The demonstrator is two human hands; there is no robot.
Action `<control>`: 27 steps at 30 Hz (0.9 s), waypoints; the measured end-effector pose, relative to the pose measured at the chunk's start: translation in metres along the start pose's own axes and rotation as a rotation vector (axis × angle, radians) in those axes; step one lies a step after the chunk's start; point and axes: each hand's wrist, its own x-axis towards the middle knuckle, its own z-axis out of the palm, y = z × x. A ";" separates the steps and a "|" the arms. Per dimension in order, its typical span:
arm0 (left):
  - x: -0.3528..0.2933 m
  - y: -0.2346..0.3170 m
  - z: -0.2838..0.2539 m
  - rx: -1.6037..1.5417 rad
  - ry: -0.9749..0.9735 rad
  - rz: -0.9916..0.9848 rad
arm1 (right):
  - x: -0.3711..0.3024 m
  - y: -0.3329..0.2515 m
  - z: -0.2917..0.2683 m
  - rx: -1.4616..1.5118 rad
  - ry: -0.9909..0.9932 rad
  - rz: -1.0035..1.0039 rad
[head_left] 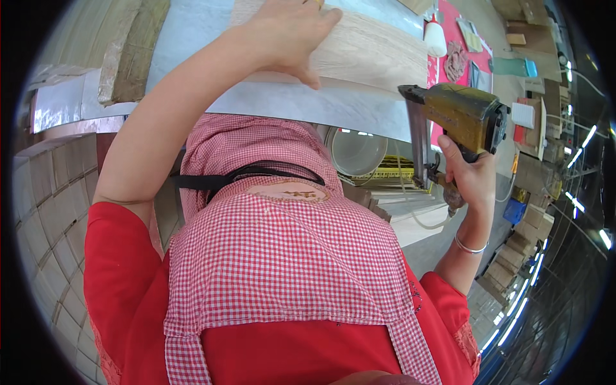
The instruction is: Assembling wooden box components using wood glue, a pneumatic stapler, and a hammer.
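My left hand [289, 38] lies over a pale wood-grain board [378, 54], thumb spread away from the fingers. Some of its fingertips run up to the picture's upper edge. The board rests on a light blue-grey table top [276, 102]. To the right, my right hand [471, 173] is wrapped round the grip of a pneumatic nail gun [459, 115], which has a worn yellow-brown body. The gun's nose points left at the board's right end, and its magazine hangs down at the table's corner. I cannot tell whether the nose touches the board.
A white squeeze bottle [435, 40] and a crumpled rag [455, 61] lie on a pink surface at the right. An air hose [427, 224] trails below the gun. Stacked boards [83, 38] stand at left, and a white bucket [357, 152] sits under the table edge.
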 end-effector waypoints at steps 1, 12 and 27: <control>0.001 -0.002 -0.005 -0.014 0.001 0.001 | 0.000 -0.004 0.005 -0.003 -0.009 -0.008; 0.008 0.023 -0.008 0.227 -0.043 -0.205 | 0.005 -0.024 0.032 0.019 -0.084 0.009; 0.007 0.004 -0.016 -0.158 -0.323 -0.205 | 0.010 -0.037 0.035 -0.176 -0.114 -0.136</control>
